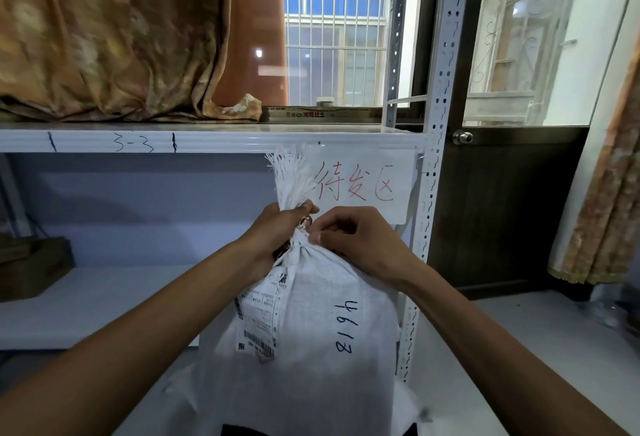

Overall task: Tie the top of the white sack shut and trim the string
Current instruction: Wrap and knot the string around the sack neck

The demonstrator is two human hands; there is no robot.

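At 9 o'clock in the view, a brown box rests on the lower shelf of a white metal rack. At 10 o'clock, patterned fabric lies bunched on the upper shelf, whose front edge carries the handwritten mark "3-3".

The left hand is clamped around the gathered neck of the white sack, just below the frayed top. A small pinkish item shows between the fingers; its identity cannot be determined.

The sack stands upright at 6 o'clock, in front of the rack. A shipping label is fixed to its left face, and "4613" is written to the right of it.

The right hand is pinched together at the neck, at 3 o'clock to the left hand, with its fingertips touching the sack. No string is distinguishable.

A paper sign with red characters hangs from the shelf edge at 12 o'clock to the hands. A dark door with a round knob stands at 2 o'clock.
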